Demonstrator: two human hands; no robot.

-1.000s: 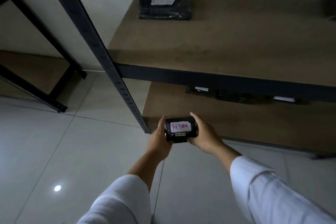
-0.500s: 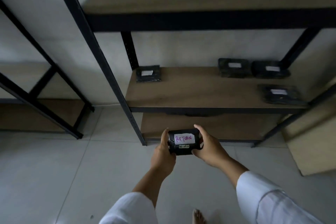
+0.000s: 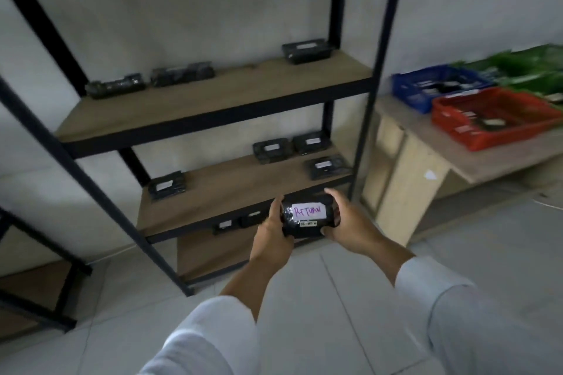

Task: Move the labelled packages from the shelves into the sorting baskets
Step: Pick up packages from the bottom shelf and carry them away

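Step in hand: I carry one labelled package (image 3: 308, 216) away from the shelves (image 3: 213, 100); I judge the pick is done and the drop is not yet done.
Where the package is: in the air in front of me, between my two hands, before the lower shelf and apart from it. Its white label reads "RETURN" and faces up to me.
Left hand (image 3: 272, 233): it grips the left end of the package, thumb on top, fingers curled under.
Right hand (image 3: 347, 224): it grips the right end, the thumb low at the near edge, one finger over the far edge.
Arms: both stretched forward, white sleeves near the camera, wrists close together.
Baskets: a red basket (image 3: 493, 134), a blue basket (image 3: 411, 91) and a green basket (image 3: 518, 70) stand on a wooden table (image 3: 475, 164) at my right, well apart from my hands.
Next move: I think I must turn right, find the basket that matches "RETURN", and lower the package inside. Which basket that is, I cannot tell from here.
Still on the shelves: several black packages remain.
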